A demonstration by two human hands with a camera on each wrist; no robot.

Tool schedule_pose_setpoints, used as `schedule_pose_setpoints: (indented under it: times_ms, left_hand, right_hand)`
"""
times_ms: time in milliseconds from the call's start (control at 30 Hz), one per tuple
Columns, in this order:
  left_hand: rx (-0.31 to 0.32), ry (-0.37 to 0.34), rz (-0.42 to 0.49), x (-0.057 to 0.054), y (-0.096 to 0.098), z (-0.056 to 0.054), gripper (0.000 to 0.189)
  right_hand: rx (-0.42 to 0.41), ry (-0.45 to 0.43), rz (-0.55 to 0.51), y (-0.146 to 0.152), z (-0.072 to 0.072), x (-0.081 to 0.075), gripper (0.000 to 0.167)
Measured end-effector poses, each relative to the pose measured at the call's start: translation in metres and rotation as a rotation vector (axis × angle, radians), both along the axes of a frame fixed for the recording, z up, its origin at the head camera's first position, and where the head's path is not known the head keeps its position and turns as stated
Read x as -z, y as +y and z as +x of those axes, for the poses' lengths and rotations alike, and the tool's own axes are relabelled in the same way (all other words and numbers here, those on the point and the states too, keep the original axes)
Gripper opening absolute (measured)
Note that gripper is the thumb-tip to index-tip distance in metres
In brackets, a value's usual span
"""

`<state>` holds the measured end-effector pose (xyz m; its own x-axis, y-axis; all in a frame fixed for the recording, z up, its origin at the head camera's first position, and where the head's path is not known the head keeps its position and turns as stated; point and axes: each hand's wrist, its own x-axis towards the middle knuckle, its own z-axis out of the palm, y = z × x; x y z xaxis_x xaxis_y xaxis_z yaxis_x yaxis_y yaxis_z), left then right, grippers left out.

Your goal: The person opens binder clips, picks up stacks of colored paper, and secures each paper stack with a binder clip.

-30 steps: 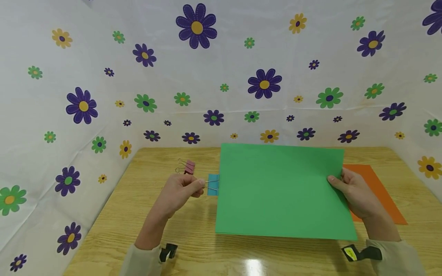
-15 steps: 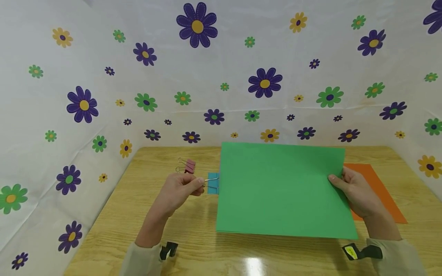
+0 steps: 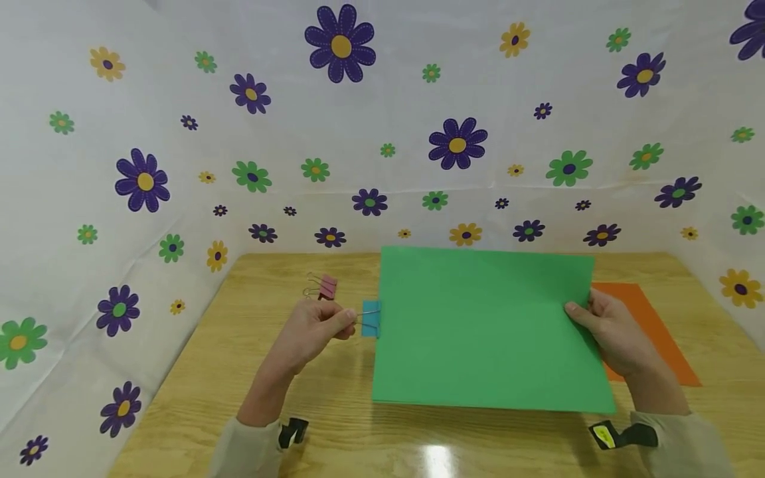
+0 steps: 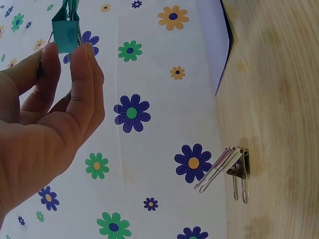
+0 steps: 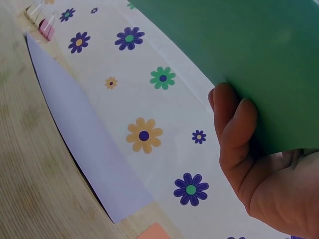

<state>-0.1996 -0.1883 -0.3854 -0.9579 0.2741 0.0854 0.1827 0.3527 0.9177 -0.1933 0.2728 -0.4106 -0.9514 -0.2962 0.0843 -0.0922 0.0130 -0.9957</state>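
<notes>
In the head view my left hand (image 3: 319, 325) pinches the wire handles of a blue binder clip (image 3: 370, 318) between thumb and fingers. The clip sits at the left edge of the green sheets (image 3: 490, 332), which are held raised over the table. Left wrist view: the clip's teal back (image 4: 66, 36) shows between thumb and fingers, its mouth on the sheets' edge. At the right edge, my right hand (image 3: 612, 328) grips the green sheets, thumb on top and fingers beneath. Its curled fingers show under the sheets (image 5: 269, 59) in the right wrist view.
A pink binder clip (image 3: 327, 286) lies on the wooden table (image 3: 251, 372), left and behind. An orange sheet (image 3: 657, 338) lies at the right, partly under my right hand. The wrist views show a pale lavender sheet (image 5: 89, 139) on the table. Flowered cloth (image 3: 406, 119) stands around the back and sides.
Over the last second my left hand and the blue clip have shifted slightly right, toward the sheets. The clip's wire handles tilted a little and came back. My right hand has hardly moved.
</notes>
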Motion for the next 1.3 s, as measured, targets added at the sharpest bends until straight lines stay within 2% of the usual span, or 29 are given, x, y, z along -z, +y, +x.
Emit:
schedule_pose_setpoints:
  times_ms: [267,467,667,800,900,1033,1133,1300]
  left_hand:
    - [-0.027,0.010,-0.040,0.000,0.004,0.000,0.028]
    - [-0.036,0.014,-0.035,0.001,0.005,0.000,0.028]
    - [-0.039,0.010,-0.049,0.002,0.004,0.002,0.029]
    - [-0.032,0.036,-0.055,-0.003,0.005,0.001,0.030]
    - [-0.041,0.023,-0.053,-0.004,0.005,0.000,0.030]
    - [-0.046,-0.008,-0.053,0.000,0.005,0.002,0.029]
    - [-0.043,0.003,-0.056,0.002,0.004,0.002,0.028]
    - [-0.040,0.006,-0.056,0.003,0.004,0.003,0.029]
  right_hand:
    - [-0.015,0.001,0.004,0.002,0.001,0.001,0.059]
    - [-0.016,0.016,-0.012,0.001,0.000,0.001,0.045]
    - [-0.024,0.009,-0.018,-0.004,0.002,-0.001,0.038]
    - [-0.015,0.026,-0.004,-0.007,0.001,-0.003,0.033]
    - [-0.012,0.026,-0.009,-0.008,0.000,-0.003,0.037]
    - [-0.021,0.012,-0.005,-0.012,0.001,0.003,0.047]
    - [-0.021,0.026,0.012,-0.015,0.001,0.004,0.053]
    - [-0.019,0.036,0.014,-0.017,0.001,0.003,0.052]
